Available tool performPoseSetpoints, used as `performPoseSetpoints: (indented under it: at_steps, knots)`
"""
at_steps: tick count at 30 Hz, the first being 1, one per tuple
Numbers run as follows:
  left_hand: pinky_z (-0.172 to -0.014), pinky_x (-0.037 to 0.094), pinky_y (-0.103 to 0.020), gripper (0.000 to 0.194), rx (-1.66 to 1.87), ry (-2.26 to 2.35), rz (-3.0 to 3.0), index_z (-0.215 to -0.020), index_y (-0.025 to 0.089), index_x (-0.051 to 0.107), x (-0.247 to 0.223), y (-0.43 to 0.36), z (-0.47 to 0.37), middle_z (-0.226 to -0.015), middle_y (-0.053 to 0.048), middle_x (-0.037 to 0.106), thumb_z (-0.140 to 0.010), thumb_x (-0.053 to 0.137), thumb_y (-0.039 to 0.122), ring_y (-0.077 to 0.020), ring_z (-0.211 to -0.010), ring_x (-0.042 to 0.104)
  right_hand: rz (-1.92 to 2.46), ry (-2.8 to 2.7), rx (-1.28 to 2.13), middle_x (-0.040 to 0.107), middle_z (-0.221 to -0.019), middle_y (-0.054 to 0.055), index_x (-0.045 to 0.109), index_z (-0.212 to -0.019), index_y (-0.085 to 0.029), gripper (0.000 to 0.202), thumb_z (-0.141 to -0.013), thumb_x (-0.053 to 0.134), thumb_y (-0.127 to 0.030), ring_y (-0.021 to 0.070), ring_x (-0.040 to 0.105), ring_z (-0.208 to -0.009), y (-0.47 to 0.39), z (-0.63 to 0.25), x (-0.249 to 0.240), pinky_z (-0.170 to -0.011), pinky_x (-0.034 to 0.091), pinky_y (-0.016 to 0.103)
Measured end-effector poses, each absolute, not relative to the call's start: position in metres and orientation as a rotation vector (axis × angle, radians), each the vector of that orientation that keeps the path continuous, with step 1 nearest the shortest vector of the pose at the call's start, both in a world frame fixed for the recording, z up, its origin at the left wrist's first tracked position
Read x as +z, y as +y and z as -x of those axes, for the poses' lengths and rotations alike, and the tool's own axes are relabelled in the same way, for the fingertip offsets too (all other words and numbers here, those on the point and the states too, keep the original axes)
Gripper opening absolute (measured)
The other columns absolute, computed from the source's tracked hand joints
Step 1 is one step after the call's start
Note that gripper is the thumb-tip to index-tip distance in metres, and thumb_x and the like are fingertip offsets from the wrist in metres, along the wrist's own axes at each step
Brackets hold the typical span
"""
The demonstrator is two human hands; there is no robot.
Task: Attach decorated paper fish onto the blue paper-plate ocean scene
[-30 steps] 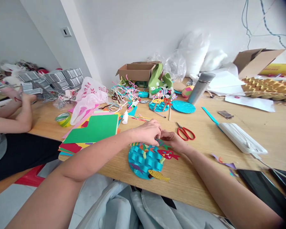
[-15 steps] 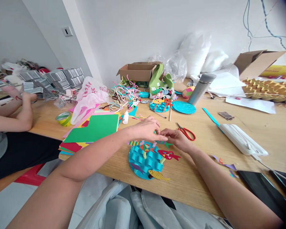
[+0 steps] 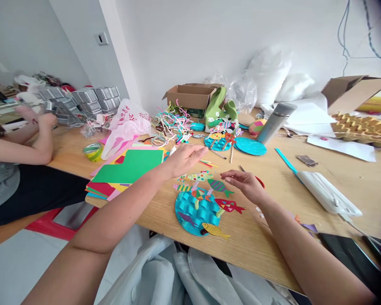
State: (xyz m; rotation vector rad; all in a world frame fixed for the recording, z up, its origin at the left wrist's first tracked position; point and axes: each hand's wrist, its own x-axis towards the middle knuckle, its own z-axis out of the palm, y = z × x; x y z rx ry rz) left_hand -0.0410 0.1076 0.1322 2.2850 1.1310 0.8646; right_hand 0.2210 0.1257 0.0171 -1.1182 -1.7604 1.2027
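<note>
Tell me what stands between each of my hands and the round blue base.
Only paper fish: the spotted fish is between your left hand and the blue base; the green striped fish and red fish are on the right hand's side. No other obstacle is visible.

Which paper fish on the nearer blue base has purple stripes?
The green fish, just behind the red fish. The other boldly striped fish, farther left, has yellow and green bands instead.
</note>
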Motion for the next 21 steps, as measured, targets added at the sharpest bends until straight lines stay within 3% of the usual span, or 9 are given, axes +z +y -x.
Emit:
performPoseSetpoints:
  at_steps: [3, 6, 12, 16, 18, 21]
  knots:
    - [-0.096, 0.042, -0.032, 0.044, 1.045, 1.142, -2.057, -0.113, 0.016, 0.060, 0.137, 0.080, 0.057, -0.116, -0.008, 0.063, -0.096, 0.036, 0.048, -0.0200, -0.111, 0.056, 1.187, -1.769, 1.156, 0.073, -0.100, 0.009, 0.074, -0.097, -0.021, 0.045, -0.073, 0.068, -0.057, 0.0255, 0.065, -0.095, 0.127, -0.226, 0.018, -0.086, 0.050, 0.040]
    - [-0.099, 0.040, -0.032, 0.041, 1.129, 1.185, -1.864, -0.122, 0.018, 0.055, 0.133, 0.050, 0.072, -0.123, -0.008, 0.061, -0.095, 0.038, 0.045, -0.0196, -0.115, 0.054, 1.266, -1.758, 1.103, 0.074, -0.090, 0.009, 0.073, -0.100, -0.020, 0.049, -0.072, 0.066, -0.059, 0.0240, 0.066, -0.085, 0.122, -0.234, 0.026, -0.077, 0.051, 0.038]
    - [-0.093, 0.046, -0.034, 0.025, 1.070, 1.397, -1.703, -0.105, 0.020, 0.059, 0.082, -0.002, 0.093, -0.113, -0.006, 0.065, -0.092, 0.042, 0.034, -0.0199, -0.105, 0.059, 1.525, -1.691, 0.902, 0.073, -0.082, 0.010, 0.074, -0.094, -0.019, 0.048, -0.070, 0.066, -0.060, 0.0242, 0.064, -0.073, 0.075, -0.261, 0.036, -0.066, 0.050, 0.037]
    - [-0.087, 0.050, -0.037, 0.021, 0.932, 1.597, -1.764, -0.103, 0.021, 0.059, 0.040, -0.026, 0.095, -0.109, -0.006, 0.065, -0.086, 0.048, 0.024, -0.0204, -0.095, 0.061, 1.630, -1.896, 0.661, 0.072, -0.087, 0.010, 0.074, -0.089, -0.023, 0.035, -0.079, 0.057, -0.052, 0.0263, 0.062, -0.075, 0.023, -0.257, 0.020, -0.066, 0.048, 0.040]
    - [-0.096, 0.045, -0.040, 0.030, 0.898, 1.627, -1.855, -0.109, 0.023, 0.058, 0.025, -0.033, 0.093, -0.113, -0.005, 0.064, -0.080, 0.057, 0.021, -0.0226, -0.107, 0.057, 1.586, -1.996, 0.610, 0.069, -0.089, 0.010, 0.075, -0.087, -0.024, 0.031, -0.083, 0.052, -0.045, 0.0268, 0.062, -0.080, 0.002, -0.243, 0.009, -0.070, 0.049, 0.041]
    - [-0.105, 0.039, -0.044, 0.067, 0.860, 1.627, -1.876, -0.133, 0.026, 0.043, 0.012, -0.039, 0.088, -0.125, -0.007, 0.058, -0.071, 0.067, 0.018, -0.0252, -0.121, 0.049, 1.555, -2.052, 0.557, 0.066, -0.091, 0.011, 0.075, -0.094, -0.025, 0.030, -0.084, 0.050, -0.038, 0.0270, 0.060, -0.085, -0.015, -0.217, -0.007, -0.077, 0.049, 0.043]
